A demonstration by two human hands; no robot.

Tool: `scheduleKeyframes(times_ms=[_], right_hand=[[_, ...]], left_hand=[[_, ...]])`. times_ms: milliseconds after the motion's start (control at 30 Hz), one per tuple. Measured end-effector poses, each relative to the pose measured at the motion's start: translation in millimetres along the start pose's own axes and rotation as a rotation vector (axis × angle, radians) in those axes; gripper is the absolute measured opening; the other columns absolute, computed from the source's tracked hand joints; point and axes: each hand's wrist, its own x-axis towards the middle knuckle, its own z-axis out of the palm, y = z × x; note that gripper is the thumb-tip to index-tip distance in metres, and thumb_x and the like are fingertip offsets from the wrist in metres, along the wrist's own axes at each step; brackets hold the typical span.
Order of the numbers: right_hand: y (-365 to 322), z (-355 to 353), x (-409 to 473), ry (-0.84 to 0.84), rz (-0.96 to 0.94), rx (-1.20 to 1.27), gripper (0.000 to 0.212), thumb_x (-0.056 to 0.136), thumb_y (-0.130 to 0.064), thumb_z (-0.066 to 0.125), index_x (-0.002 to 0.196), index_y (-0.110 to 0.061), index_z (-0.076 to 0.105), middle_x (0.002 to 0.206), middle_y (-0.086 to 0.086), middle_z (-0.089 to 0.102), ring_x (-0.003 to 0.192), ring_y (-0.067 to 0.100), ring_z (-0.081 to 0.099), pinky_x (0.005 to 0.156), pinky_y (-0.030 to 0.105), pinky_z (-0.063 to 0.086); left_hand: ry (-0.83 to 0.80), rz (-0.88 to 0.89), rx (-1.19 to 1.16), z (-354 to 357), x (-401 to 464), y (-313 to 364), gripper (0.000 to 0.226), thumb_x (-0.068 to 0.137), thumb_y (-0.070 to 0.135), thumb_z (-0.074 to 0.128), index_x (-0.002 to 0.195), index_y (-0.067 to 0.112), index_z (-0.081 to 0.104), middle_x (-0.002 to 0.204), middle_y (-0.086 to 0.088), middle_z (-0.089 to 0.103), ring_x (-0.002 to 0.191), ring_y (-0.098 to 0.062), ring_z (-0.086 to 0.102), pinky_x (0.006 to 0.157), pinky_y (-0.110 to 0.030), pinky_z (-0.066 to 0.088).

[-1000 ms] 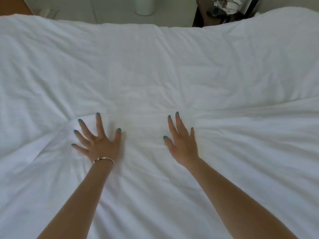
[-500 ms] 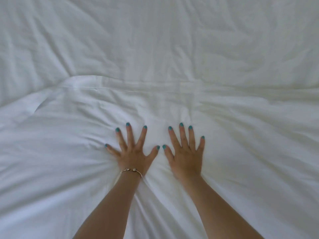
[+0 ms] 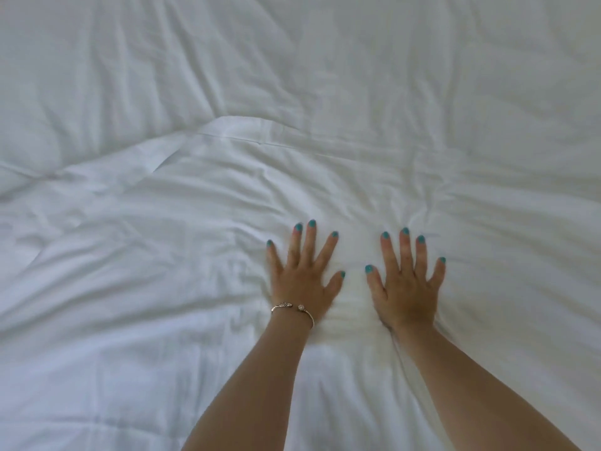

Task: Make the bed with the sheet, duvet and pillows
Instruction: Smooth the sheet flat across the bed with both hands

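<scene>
White bedding fills the whole view. A folded-back white layer with a stitched hem, the duvet [image 3: 162,255], covers the near half; its hem edge [image 3: 247,138] runs across the middle. Beyond the hem lies more wrinkled white fabric [image 3: 325,60], duvet or sheet I cannot tell. My left hand [image 3: 302,281], with a silver bangle at the wrist, presses flat on the duvet, fingers spread. My right hand [image 3: 406,288] lies flat beside it, a palm's width to the right, fingers spread too. Neither hand holds anything. No pillows are in view.
Creases radiate outward from under both hands. A diagonal fold [image 3: 169,157] runs down to the left from the hem.
My hands have come together from wide apart and shifted to the right across the duvet. The view has dropped, so the floor and furniture beyond the bed are out of sight.
</scene>
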Motion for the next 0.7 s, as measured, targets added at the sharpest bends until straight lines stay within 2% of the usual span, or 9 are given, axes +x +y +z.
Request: scheduleKeyframes(times_ms=[67,133,233,300,400,467,533,600,700], right_hand=[[2.8,-4.1,4.1,-0.031,0.011,-0.004,0.067,0.092,-0.062,0.017,0.154,-0.040,0.001,0.163,-0.007,0.000,0.150,0.021,0.000,0.116,0.055,-0.002],[2.3,-7.9,2.8,-0.036,0.027,-0.021,0.066,0.092,-0.062,0.012,0.153,-0.041,-0.002,0.163,-0.008,0.003,0.150,0.021,0.002,0.116,0.055,0.002],[-2.0,-6.7,1.1,0.020,0.119,-0.008,0.065,0.093,-0.061,0.010,0.154,-0.038,0.008,0.162,-0.003,0.018,0.148,0.024,0.016,0.113,0.059,0.015],[-13.3,-9.2,0.6,0.003,0.139,-0.040,0.066,0.093,-0.060,0.011,0.154,-0.036,0.014,0.161,-0.001,0.019,0.146,0.027,0.020,0.112,0.061,0.016],[-43.6,-18.3,-11.0,-0.015,0.236,-0.025,0.066,0.095,-0.056,0.012,0.154,-0.027,0.018,0.161,0.006,0.017,0.147,0.032,0.015,0.113,0.062,0.011],[-81.1,-16.1,-30.9,-0.020,0.465,0.056,0.065,0.095,-0.053,0.006,0.155,-0.028,0.008,0.163,0.004,0.009,0.148,0.031,0.010,0.114,0.061,0.013],[-140.9,-17.7,-43.4,-0.043,0.596,0.142,0.058,0.100,-0.046,0.014,0.155,-0.032,0.002,0.164,-0.003,-0.001,0.148,0.030,0.005,0.113,0.062,0.015],[-213.1,-14.0,-52.0,-0.028,0.508,0.146,0.058,0.100,-0.048,0.019,0.155,-0.037,0.002,0.164,-0.005,-0.001,0.149,0.030,0.005,0.113,0.063,0.012],[-307.4,-10.5,-52.2,0.020,0.246,0.096,0.062,0.095,-0.054,0.022,0.154,-0.037,0.016,0.162,-0.001,0.014,0.148,0.033,0.015,0.110,0.064,0.013]], left_hand=[[-0.025,0.245,0.080,-10.2,-17.1,-51.5,0.063,0.094,0.059,0.024,0.153,0.037,0.012,0.161,0.002,0.004,0.148,-0.020,0.013,0.118,-0.051,0.007],[-0.022,0.316,0.153,-19.1,-36.3,-128.6,0.062,0.094,0.058,0.025,0.152,0.037,0.015,0.161,0.003,0.007,0.147,-0.020,0.017,0.117,-0.053,0.011],[0.024,-0.007,0.219,-31.1,-43.9,-257.4,0.069,0.089,0.071,0.019,0.151,0.044,0.007,0.161,0.006,0.005,0.149,-0.024,0.009,0.110,-0.067,0.000],[-0.032,-0.071,0.251,-31.4,-42.9,-316.1,0.072,0.086,0.077,0.009,0.150,0.045,-0.001,0.162,0.006,-0.003,0.149,-0.023,0.000,0.107,-0.070,0.002],[-0.066,0.010,0.170,-19.1,-42.5,-340.2,0.072,0.086,0.075,0.006,0.150,0.044,-0.006,0.161,0.004,-0.007,0.149,-0.024,-0.006,0.108,-0.070,-0.003],[-0.052,0.020,0.100,-10.2,-42.2,-341.4,0.072,0.087,0.073,0.006,0.151,0.042,-0.002,0.162,0.002,-0.002,0.149,-0.027,-0.002,0.107,-0.071,-0.003],[-0.059,0.020,0.061,-6.4,-40.9,-343.1,0.072,0.087,0.073,0.006,0.152,0.042,0.001,0.162,0.001,0.001,0.149,-0.028,0.000,0.107,-0.073,0.000],[-0.065,0.019,0.040,-5.4,-38.2,-345.6,0.072,0.087,0.073,0.008,0.152,0.041,0.002,0.162,0.001,0.001,0.149,-0.029,0.000,0.106,-0.073,0.002],[-0.062,0.027,0.004,-4.3,-36.7,-346.0,0.073,0.087,0.072,0.018,0.152,0.041,0.003,0.162,0.002,-0.002,0.149,-0.028,0.000,0.106,-0.074,0.004]])
